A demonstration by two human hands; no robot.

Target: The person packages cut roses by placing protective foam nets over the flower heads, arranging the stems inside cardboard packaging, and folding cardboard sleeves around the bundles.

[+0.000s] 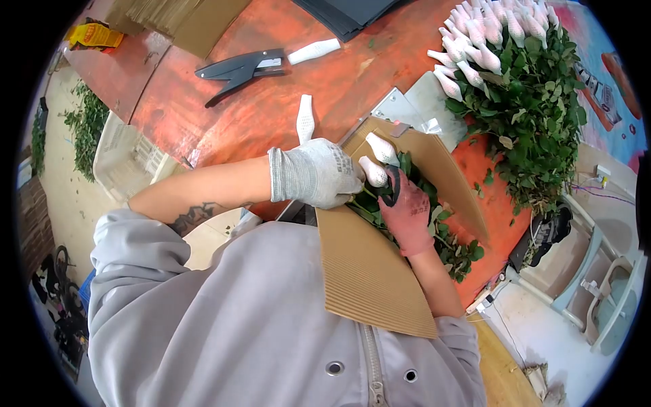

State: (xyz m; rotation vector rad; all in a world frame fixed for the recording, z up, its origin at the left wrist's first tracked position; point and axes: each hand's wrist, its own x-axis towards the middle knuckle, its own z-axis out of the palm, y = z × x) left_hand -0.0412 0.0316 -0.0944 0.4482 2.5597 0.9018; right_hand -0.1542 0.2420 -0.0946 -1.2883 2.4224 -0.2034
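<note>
My left hand (324, 175), in a grey knit glove, is closed at the left edge of a corrugated cardboard wrap (376, 271). Its fingertips meet by the green stems, and what they pinch is hidden. My right hand (407, 210), in a red glove with dark fingertips, is closed on a rose just below its head. Two roses show white mesh sleeves over their buds: the lower rose (373, 171) is at my right fingertips, and the upper rose (382, 148) lies beside it on the cardboard. Leafy stems (441, 230) spread under and beyond my right hand.
A big bunch of sleeved roses (522, 115) lies at the right on the red table (230, 129). A black stapler (241, 71), a loose mesh sleeve (306, 119) and another sleeve (314, 51) lie ahead. Cardboard sheets (196, 27) are stacked at the back; a white crate (125, 152) stands left.
</note>
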